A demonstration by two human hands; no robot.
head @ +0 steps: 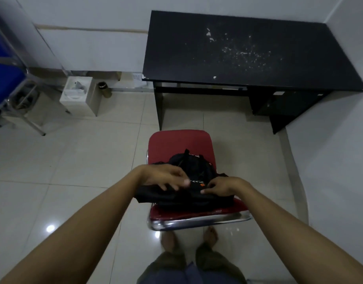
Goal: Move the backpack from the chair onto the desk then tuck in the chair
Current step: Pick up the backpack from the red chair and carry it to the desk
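A black backpack (194, 167) with a small orange mark lies on the red seat of a chair (176, 144) with a chrome frame, just in front of me. My left hand (164, 177) hovers over the backpack's left side, fingers spread and blurred. My right hand (221, 186) rests on its right side, fingers curled down onto the fabric; a firm grip is not visible. The black desk (248, 52) stands beyond the chair against the wall, its top scuffed with white flecks. The chair stands pulled out from the desk.
A white box-shaped bin (78, 97) and a small dark canister (104, 87) stand on the tiled floor left of the desk. A blue bed with a metal frame (4, 74) fills the far left. White walls close the right side and back.
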